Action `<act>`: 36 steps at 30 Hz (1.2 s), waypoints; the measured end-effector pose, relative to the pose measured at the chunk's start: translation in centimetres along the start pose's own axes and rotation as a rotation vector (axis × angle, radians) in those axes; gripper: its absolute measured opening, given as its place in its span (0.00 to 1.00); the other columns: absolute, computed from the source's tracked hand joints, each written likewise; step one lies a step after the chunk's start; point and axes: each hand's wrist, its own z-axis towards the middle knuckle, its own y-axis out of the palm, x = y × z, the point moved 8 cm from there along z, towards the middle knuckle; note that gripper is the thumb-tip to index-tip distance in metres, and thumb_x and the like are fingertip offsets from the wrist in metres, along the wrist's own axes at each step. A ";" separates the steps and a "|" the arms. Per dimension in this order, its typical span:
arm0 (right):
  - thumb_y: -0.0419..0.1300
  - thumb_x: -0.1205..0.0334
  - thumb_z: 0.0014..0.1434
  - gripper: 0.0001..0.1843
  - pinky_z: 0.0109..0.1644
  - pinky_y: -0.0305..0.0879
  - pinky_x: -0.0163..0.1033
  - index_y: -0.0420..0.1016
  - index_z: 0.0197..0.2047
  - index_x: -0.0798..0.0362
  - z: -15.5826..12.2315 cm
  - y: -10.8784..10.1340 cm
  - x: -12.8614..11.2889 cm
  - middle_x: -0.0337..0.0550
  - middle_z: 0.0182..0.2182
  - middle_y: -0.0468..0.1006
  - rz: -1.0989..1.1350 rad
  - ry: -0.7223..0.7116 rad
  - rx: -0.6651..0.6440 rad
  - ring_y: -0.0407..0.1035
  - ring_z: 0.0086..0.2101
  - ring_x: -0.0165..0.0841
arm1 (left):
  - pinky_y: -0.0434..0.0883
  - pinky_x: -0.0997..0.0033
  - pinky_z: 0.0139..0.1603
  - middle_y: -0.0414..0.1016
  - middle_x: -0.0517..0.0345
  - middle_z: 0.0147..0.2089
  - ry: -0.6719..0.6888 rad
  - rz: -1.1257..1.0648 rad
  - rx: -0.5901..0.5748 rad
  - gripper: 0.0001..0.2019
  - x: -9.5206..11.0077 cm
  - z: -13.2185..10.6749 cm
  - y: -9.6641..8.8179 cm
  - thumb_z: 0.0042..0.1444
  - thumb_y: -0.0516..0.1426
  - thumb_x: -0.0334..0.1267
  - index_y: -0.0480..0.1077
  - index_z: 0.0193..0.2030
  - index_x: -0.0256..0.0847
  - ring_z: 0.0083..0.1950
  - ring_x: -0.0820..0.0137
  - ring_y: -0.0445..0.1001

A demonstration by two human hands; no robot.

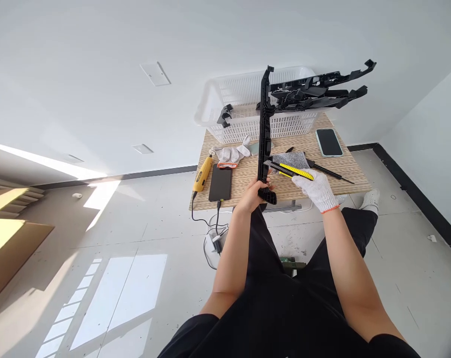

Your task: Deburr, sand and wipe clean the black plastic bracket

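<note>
My bare left hand (252, 195) is closed around the lower end of a long black plastic part (264, 134), which stands upright over the table's front edge. On my right hand (317, 190) is a white knit glove with an orange cuff. It grips a yellow and black utility knife (296, 171), whose blade end points left, close to the black part; whether blade and plastic touch I cannot tell. Behind them, a white plastic basket (214, 99) holds several similar black parts (311, 94), some sticking out over its right side.
On the wooden table (243, 184) lie a yellow rotary tool (202, 175), a dark phone (220, 183), a white glove (232, 154), a grey cloth (290, 161), a black screwdriver (331, 172) and another phone (328, 142). Cables (214, 228) hang off the left front. Cardboard boxes (16, 253) stand far left.
</note>
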 end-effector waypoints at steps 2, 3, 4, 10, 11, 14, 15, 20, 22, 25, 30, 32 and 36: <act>0.71 0.43 0.46 0.31 0.21 0.55 0.33 0.80 0.48 0.55 0.0 0.0 0.1 0.37 0.23 0.72 -0.001 0.022 -0.010 0.58 0.20 0.26 | 0.70 0.71 0.42 0.71 0.60 0.37 0.007 -0.095 -0.025 0.16 0.0 0.2 0.0 0.44 0.59 0.34 0.73 0.43 0.40 0.38 0.72 0.73; 0.71 0.44 0.45 0.30 0.21 0.55 0.33 0.80 0.47 0.55 0.0 0.3 0.0 0.38 0.23 0.72 -0.021 0.011 -0.050 0.59 0.20 0.26 | 0.71 0.70 0.42 0.71 0.59 0.36 0.005 -0.133 -0.039 0.14 0.0 0.3 0.1 0.46 0.58 0.37 0.73 0.41 0.39 0.37 0.72 0.72; 0.71 0.44 0.45 0.29 0.21 0.55 0.33 0.80 0.45 0.56 -0.1 0.5 -0.1 0.38 0.23 0.72 -0.037 -0.008 -0.088 0.59 0.21 0.26 | 0.71 0.70 0.41 0.71 0.57 0.36 0.007 -0.164 -0.045 0.12 0.0 0.4 0.1 0.49 0.58 0.40 0.73 0.40 0.38 0.36 0.72 0.71; 0.70 0.44 0.49 0.27 0.23 0.59 0.34 0.80 0.45 0.55 -0.1 0.1 0.0 0.39 0.24 0.74 -0.030 -0.064 -0.080 0.62 0.22 0.28 | 0.70 0.74 0.37 0.71 0.57 0.35 0.032 -0.168 -0.030 0.17 0.1 0.8 -0.1 0.59 0.59 0.50 0.76 0.43 0.39 0.32 0.75 0.67; 0.70 0.44 0.49 0.26 0.25 0.61 0.35 0.81 0.45 0.54 -0.2 0.4 -0.1 0.40 0.26 0.76 -0.077 -0.087 -0.125 0.64 0.23 0.29 | 0.69 0.75 0.36 0.72 0.57 0.35 0.025 -0.153 -0.033 0.17 0.0 0.9 -0.2 0.59 0.59 0.51 0.76 0.45 0.39 0.32 0.76 0.67; 0.70 0.43 0.49 0.26 0.30 0.65 0.37 0.82 0.46 0.54 -0.3 0.6 -0.4 0.44 0.32 0.80 -0.185 -0.161 -0.147 0.69 0.28 0.32 | 0.69 0.76 0.35 0.73 0.58 0.36 0.025 -0.129 -0.013 0.18 -0.1 1.0 -0.4 0.59 0.60 0.52 0.77 0.47 0.40 0.32 0.76 0.68; 0.69 0.43 0.50 0.27 0.31 0.66 0.37 0.81 0.47 0.54 -0.3 0.3 -0.5 0.44 0.33 0.80 -0.184 -0.174 -0.107 0.70 0.29 0.32 | 0.69 0.76 0.36 0.73 0.58 0.36 0.034 -0.132 0.009 0.18 -0.1 1.0 -0.5 0.59 0.61 0.52 0.77 0.47 0.40 0.32 0.76 0.69; 0.71 0.46 0.50 0.26 0.37 0.70 0.40 0.82 0.48 0.52 -0.5 0.8 0.0 0.43 0.35 0.81 -0.180 -0.164 -0.172 0.74 0.34 0.36 | 0.71 0.74 0.44 0.73 0.56 0.35 0.049 -0.188 0.012 0.17 0.3 0.9 -0.2 0.60 0.60 0.49 0.77 0.47 0.38 0.37 0.74 0.72; 0.71 0.46 0.51 0.24 0.40 0.72 0.41 0.82 0.47 0.52 -0.5 0.4 -0.2 0.44 0.37 0.82 -0.153 -0.192 -0.125 0.75 0.36 0.38 | 0.71 0.74 0.46 0.73 0.56 0.35 0.055 -0.223 0.009 0.16 0.5 0.8 -0.1 0.61 0.59 0.47 0.78 0.46 0.37 0.37 0.74 0.72; 0.71 0.46 0.50 0.25 0.43 0.72 0.43 0.82 0.47 0.53 -0.4 0.1 -0.2 0.46 0.38 0.82 -0.128 -0.212 -0.086 0.75 0.38 0.40 | 0.72 0.74 0.44 0.74 0.55 0.37 0.061 -0.229 0.005 0.15 0.5 0.8 -0.1 0.62 0.58 0.46 0.78 0.47 0.37 0.37 0.74 0.71; 0.71 0.46 0.50 0.25 0.35 0.70 0.40 0.82 0.48 0.51 -0.2 -0.3 0.5 0.44 0.35 0.82 -0.129 -0.139 -0.113 0.74 0.33 0.37 | 0.72 0.74 0.45 0.74 0.55 0.37 0.051 -0.189 -0.001 0.16 0.4 0.8 -0.3 0.62 0.58 0.48 0.77 0.49 0.39 0.37 0.73 0.71; 0.71 0.45 0.49 0.25 0.31 0.68 0.39 0.82 0.47 0.51 -0.2 -0.3 0.6 0.44 0.33 0.81 -0.142 -0.126 -0.150 0.72 0.29 0.35 | 0.72 0.74 0.45 0.74 0.56 0.37 0.050 -0.192 -0.014 0.17 0.4 0.8 -0.2 0.62 0.58 0.48 0.77 0.49 0.39 0.37 0.74 0.72; 0.72 0.46 0.49 0.25 0.30 0.69 0.39 0.82 0.46 0.51 -0.3 -0.8 0.6 0.45 0.33 0.81 -0.149 -0.112 -0.135 0.73 0.30 0.36 | 0.72 0.74 0.43 0.73 0.55 0.36 0.036 -0.189 -0.015 0.18 0.3 0.8 -0.3 0.62 0.58 0.49 0.77 0.50 0.39 0.37 0.73 0.72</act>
